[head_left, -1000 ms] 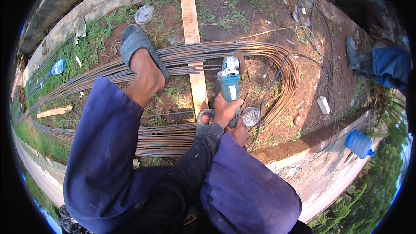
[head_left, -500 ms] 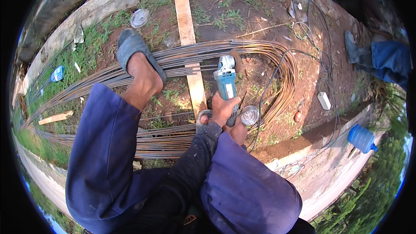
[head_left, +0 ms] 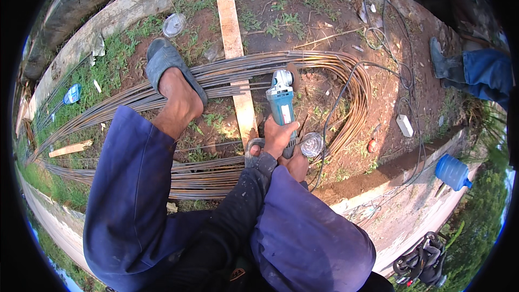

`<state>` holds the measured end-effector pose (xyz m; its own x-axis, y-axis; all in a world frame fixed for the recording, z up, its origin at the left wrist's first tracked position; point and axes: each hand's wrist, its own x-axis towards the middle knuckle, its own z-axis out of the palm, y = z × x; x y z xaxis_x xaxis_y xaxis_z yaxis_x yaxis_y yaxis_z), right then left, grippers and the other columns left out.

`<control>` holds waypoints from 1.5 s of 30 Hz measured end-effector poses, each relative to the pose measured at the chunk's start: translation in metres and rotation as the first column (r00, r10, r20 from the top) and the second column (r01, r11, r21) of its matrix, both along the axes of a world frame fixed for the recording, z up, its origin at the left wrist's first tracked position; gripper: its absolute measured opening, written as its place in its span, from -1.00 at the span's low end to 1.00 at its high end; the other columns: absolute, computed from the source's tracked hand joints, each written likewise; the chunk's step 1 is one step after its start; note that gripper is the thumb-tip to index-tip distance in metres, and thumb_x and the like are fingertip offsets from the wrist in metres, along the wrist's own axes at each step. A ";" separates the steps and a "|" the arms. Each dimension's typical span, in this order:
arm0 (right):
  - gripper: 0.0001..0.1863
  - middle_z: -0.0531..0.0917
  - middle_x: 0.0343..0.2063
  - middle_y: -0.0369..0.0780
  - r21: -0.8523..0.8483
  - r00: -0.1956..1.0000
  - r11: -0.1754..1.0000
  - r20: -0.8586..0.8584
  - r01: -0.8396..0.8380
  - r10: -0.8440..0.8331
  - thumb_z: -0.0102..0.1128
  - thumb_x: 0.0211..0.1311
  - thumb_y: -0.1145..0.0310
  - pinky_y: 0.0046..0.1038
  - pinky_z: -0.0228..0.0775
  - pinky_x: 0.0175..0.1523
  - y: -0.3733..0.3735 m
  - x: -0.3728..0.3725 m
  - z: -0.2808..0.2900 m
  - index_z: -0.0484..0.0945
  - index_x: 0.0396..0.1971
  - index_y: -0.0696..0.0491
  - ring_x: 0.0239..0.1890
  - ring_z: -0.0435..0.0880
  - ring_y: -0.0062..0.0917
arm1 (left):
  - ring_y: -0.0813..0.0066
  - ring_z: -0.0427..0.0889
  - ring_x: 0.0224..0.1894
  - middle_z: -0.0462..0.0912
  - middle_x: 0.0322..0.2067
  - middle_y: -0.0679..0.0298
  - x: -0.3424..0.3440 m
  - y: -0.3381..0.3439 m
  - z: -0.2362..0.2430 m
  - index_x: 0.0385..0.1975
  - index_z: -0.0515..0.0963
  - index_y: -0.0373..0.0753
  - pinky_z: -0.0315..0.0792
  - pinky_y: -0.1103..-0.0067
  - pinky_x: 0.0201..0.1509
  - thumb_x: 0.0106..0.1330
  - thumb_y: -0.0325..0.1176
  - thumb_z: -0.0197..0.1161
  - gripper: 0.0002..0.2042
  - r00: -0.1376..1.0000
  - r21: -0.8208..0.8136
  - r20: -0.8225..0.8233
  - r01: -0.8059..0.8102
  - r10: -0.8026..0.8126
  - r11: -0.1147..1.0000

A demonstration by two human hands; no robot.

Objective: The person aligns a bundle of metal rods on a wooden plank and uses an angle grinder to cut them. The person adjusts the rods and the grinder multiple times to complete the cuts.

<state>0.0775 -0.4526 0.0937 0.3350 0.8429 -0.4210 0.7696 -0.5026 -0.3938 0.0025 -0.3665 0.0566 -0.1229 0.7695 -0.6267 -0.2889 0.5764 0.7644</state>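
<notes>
An angle grinder [head_left: 282, 103], teal with a silver head, is held in both my hands. My left hand [head_left: 277, 136] wraps around its body, and my right hand [head_left: 295, 164] grips the rear end by my right knee. Its brownish cutting disc [head_left: 293, 78] stands upright beside the tips of a few cut-off rods. A bundle of thin rusty steel rods [head_left: 216, 70] runs from the left and bends round in a loop at the right. My left foot in a grey slipper [head_left: 162, 57] presses on the bundle. Under the rods lies a wooden plank [head_left: 231, 27].
A black cable [head_left: 339, 97] trails from the grinder toward the right. Round clear plastic lids [head_left: 174, 25] lie on the ground. Another person's boot and blue trouser leg [head_left: 484, 70] are at the right. A blue water jug [head_left: 453, 172] and a motorcycle [head_left: 424, 262] show lower right.
A motorcycle has come into view at the lower right. My hands and the grinder have hardly moved.
</notes>
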 end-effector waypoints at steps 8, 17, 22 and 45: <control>-0.46 0.64 -0.54 0.12 -0.004 1.000 1.000 -0.006 0.000 0.000 0.44 0.00 -0.04 0.06 0.45 -0.29 0.002 -0.002 0.001 0.46 -0.35 0.13 -0.42 0.64 0.13 | 0.39 0.66 -0.38 0.69 -0.43 0.20 -0.002 0.002 0.002 -0.31 0.59 -0.34 0.50 0.42 -0.26 0.00 -0.29 0.47 -0.68 1.000 -0.006 -0.015 0.005 -0.005 1.000; -0.45 0.63 -0.57 0.12 0.001 1.000 1.000 -0.009 0.007 -0.007 0.45 -0.01 -0.05 0.04 0.45 -0.31 0.007 -0.003 0.001 0.46 -0.39 0.15 -0.44 0.65 0.12 | 0.39 0.67 -0.38 0.69 -0.44 0.17 -0.002 0.006 0.002 -0.29 0.59 -0.37 0.51 0.41 -0.28 0.00 -0.27 0.47 -0.65 0.999 -0.005 -0.035 0.006 -0.006 1.000; -0.44 0.63 -0.57 0.12 -0.022 1.000 1.000 -0.002 0.012 -0.012 0.44 -0.01 -0.07 0.05 0.46 -0.30 0.010 -0.005 0.002 0.46 -0.39 0.15 -0.43 0.65 0.13 | 0.36 0.69 -0.38 0.70 -0.43 0.16 -0.003 0.007 0.002 -0.29 0.59 -0.37 0.52 0.39 -0.28 -0.02 -0.28 0.46 -0.64 0.998 -0.009 -0.056 0.015 -0.015 1.000; -0.48 0.64 -0.54 0.14 -0.019 1.000 1.000 0.003 0.014 -0.014 0.45 -0.03 0.00 0.05 0.47 -0.27 0.012 -0.006 0.007 0.48 -0.35 0.15 -0.40 0.65 0.15 | 0.30 0.71 -0.33 0.71 -0.38 0.10 0.000 0.005 -0.007 -0.25 0.59 -0.38 0.54 0.38 -0.24 -0.04 -0.27 0.47 -0.61 0.997 -0.010 -0.076 0.018 -0.019 1.000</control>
<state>0.0715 -0.4403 0.1008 0.3482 0.8300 -0.4357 0.7637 -0.5207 -0.3816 0.0021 -0.3619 0.0493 -0.1561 0.7664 -0.6231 -0.2192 0.5882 0.7785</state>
